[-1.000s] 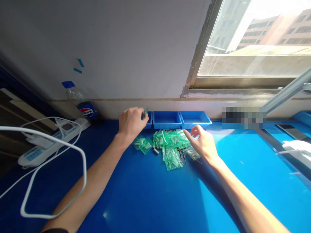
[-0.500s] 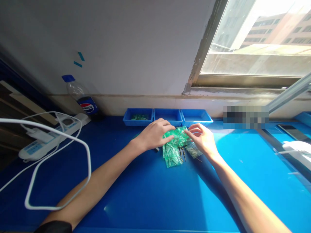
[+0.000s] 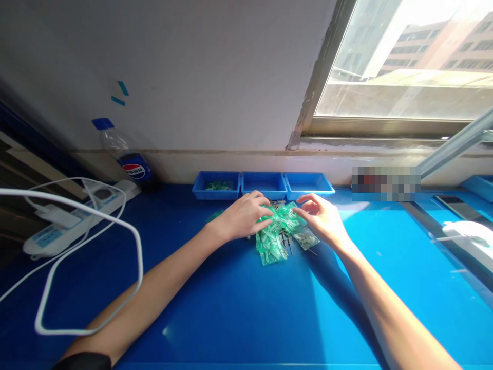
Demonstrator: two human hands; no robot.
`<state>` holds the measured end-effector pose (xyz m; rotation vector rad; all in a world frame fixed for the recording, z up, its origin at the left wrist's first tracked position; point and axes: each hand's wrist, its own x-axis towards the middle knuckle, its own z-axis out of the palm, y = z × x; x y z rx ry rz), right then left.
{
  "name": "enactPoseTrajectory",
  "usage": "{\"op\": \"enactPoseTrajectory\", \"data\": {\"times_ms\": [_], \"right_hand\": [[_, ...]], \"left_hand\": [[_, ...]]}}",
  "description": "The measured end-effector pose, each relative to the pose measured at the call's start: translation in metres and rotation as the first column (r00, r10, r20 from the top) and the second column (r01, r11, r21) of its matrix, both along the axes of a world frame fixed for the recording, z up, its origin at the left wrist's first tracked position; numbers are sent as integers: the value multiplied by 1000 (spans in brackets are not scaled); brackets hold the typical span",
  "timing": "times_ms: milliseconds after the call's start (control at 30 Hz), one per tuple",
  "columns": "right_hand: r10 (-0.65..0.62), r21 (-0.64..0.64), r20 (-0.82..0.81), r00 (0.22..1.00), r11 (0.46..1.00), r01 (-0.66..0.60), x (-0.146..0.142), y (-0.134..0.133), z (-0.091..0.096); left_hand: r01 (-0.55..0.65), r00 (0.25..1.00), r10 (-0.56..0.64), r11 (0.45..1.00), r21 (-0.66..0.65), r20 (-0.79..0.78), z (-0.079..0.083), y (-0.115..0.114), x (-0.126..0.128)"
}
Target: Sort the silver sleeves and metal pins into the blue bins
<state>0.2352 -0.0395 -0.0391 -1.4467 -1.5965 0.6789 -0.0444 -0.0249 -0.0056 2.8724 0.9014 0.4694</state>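
Small green plastic bags [image 3: 271, 246] lie in a loose pile in the middle of the blue table, with small parts showing through them. My left hand [image 3: 248, 213] rests over the pile's left side, its thumb and fingers apart around a green edge. On the other side my right hand [image 3: 318, 213] hovers at the right edge of the pile, thumb and fingers parted. Whether either hand's fingertips touch the bags is unclear. Thin dark metal pins [image 3: 287, 241] lie against the bags. A clear bag of pale small parts [image 3: 307, 239] sits below my right hand.
Three joined blue trays stand behind the pile; the left tray [image 3: 197, 193] holds green bags. A cola bottle [image 3: 133, 165] and a white power strip [image 3: 50, 237] are at the left. A white cable [image 3: 140, 252] loops above my left forearm. A phone [image 3: 456, 208] lies at right.
My right hand's thumb and fingers are a little further from the bags, and the upper green bags have shifted slightly. The whole view has moved slightly. My left hand stays at the pile.
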Motion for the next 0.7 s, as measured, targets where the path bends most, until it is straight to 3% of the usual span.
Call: {"op": "enactPoseTrajectory", "data": {"times_ms": [167, 267, 367, 533, 600, 700], "right_hand": [[-21, 29, -161, 987, 999, 26, 0, -1, 3], [-68, 111, -296, 953, 988, 106, -4, -4, 9], [-58, 226, -395, 917, 961, 158, -15, -10, 16], [80, 285, -464, 882, 956, 63, -40, -22, 18], [109, 272, -467, 877, 962, 25, -44, -24, 17], [125, 208, -468, 875, 978, -29, -42, -23, 14]], "left_hand": [[-17, 999, 20, 997, -79, 40, 2, -1, 2], [-68, 976, 99, 984, -163, 192, 4, -4, 6], [-97, 900, 221, 942, -321, 375, 9, -8, 13], [-16, 752, 417, 786, -618, 511, 15, -14, 22], [-16, 731, 445, 769, -640, 517, 17, -13, 22], [-95, 730, 468, 790, -605, 497, 25, -8, 14]]}}
